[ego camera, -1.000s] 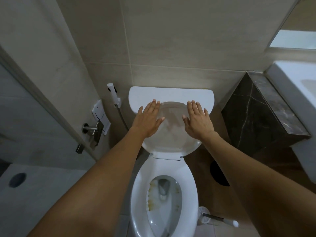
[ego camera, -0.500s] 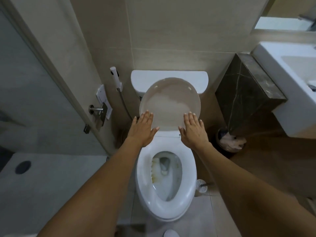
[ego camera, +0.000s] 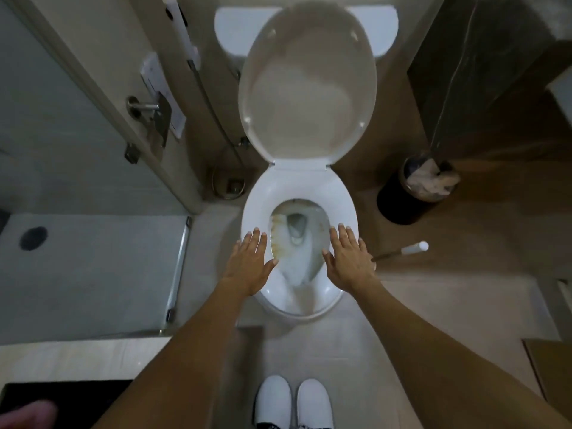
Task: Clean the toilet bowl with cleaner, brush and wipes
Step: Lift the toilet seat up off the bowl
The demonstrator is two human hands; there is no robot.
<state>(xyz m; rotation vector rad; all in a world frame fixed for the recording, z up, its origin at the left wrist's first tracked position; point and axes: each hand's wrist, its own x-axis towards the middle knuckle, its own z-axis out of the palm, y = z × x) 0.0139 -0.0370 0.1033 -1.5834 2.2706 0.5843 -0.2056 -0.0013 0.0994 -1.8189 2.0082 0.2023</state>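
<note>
A white toilet stands ahead with its lid [ego camera: 308, 85] raised against the cistern. The seat [ego camera: 297, 187] is down. Inside the bowl [ego camera: 297, 243] brown and yellow stains run down the left wall. My left hand [ego camera: 250, 264] hovers flat over the seat's left side, fingers straight, holding nothing. My right hand [ego camera: 348, 261] is spread the same way over the seat's right side. A toilet brush handle [ego camera: 402, 250] with a white tip sticks out from behind my right hand. I see no cleaner bottle or wipes.
A dark bin [ego camera: 414, 190] with crumpled paper stands right of the toilet. A bidet sprayer [ego camera: 181, 32] and hose hang on the left wall beside a glass shower door [ego camera: 77, 134]. A dark marble cabinet [ego camera: 483, 63] is at the upper right. My white shoes [ego camera: 292, 400] are below.
Both hands have drawn back from the raised lid to above the seat. The camera has tilted down and back, so the whole toilet, the bin and my shoes now show.
</note>
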